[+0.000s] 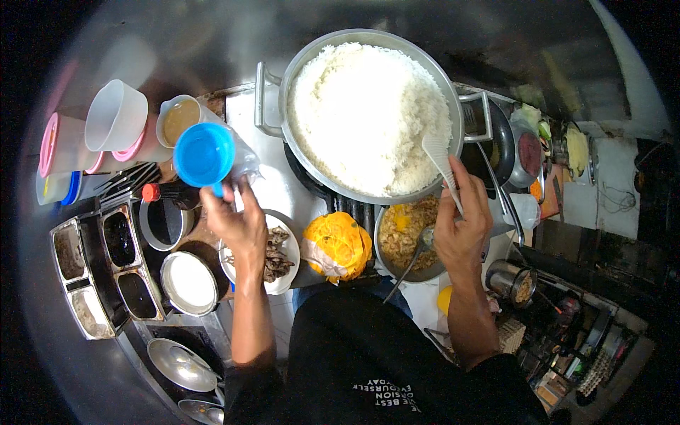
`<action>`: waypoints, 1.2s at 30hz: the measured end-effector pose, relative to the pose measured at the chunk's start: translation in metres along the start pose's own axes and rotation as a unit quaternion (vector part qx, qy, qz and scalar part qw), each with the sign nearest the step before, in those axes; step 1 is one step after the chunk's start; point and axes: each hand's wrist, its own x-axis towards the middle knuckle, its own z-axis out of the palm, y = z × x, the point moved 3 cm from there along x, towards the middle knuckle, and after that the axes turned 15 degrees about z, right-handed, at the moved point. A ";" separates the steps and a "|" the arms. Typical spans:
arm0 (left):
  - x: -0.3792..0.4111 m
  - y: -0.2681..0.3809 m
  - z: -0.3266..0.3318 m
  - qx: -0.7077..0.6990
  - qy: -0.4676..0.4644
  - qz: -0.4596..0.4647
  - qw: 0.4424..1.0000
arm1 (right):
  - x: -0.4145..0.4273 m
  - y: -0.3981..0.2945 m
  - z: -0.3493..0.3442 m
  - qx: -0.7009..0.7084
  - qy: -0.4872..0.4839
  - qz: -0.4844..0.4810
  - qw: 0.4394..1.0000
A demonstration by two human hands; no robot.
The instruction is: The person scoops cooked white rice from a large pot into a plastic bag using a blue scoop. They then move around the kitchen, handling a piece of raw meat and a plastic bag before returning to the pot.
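Note:
A large metal pot (pixel 255 101) heaped with white rice (pixel 366 117) stands before me. My right hand (pixel 465 215) grips a white plastic rice paddle (pixel 436 151), its blade against the rice at the pot's right side. My left hand (pixel 239 212) holds the handle of a blue plastic cup (pixel 204 154), left of the pot and above the counter. Whether the cup holds anything is unclear. Below the pot sit a yellow-orange wrapped bundle (pixel 337 247) and a bowl of brownish food (pixel 406 236) with a metal spoon (pixel 419 249). A white plate (pixel 289 249) with dark food pieces lies near my left wrist.
Plastic containers (pixel 116 117) and a jug of brown liquid (pixel 180 122) stand at the upper left. Below them are metal condiment bins (pixel 135 292) and a tub of white contents (pixel 188 284). A black wok (pixel 502 138) and a ladle handle (pixel 512 218) are right of the pot.

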 end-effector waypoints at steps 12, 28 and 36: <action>-0.007 -0.016 0.001 0.010 -0.070 -0.017 0.997 | -0.021 -0.010 -0.002 0.074 -0.016 0.040 0.996; -0.082 0.139 -0.033 -0.492 -0.175 -0.210 0.826 | -0.078 -0.037 -0.004 0.390 -0.297 0.112 0.864; -0.093 0.151 0.004 -0.616 -0.342 -0.327 0.630 | -0.091 -0.006 -0.022 0.425 -0.186 0.066 0.883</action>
